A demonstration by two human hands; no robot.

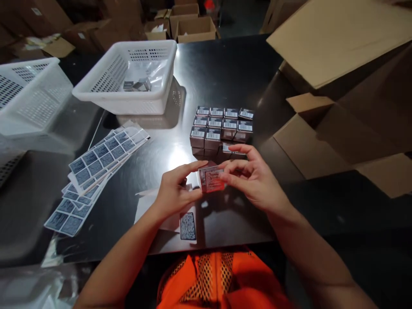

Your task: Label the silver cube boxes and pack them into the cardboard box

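Between my two hands is a small box (211,179) with printed text on its face, tinted red by reflected light. My left hand (178,185) grips its left side between thumb and fingers. At its right edge, my right hand (254,178) pinches with thumb and index finger while the other fingers curl. Just beyond stand stacked small dark boxes (213,134) in rows, with white labels on top. Below my left hand lies a strip of backing paper with one dark printed label (188,226) on it.
Sheets of printed labels (104,159) lie fanned out at the left. Behind them, a white perforated basket (125,101) holds a few small boxes and clear plastic. A second white basket (35,94) stands farther left. Open cardboard cartons (309,146) border the right side.
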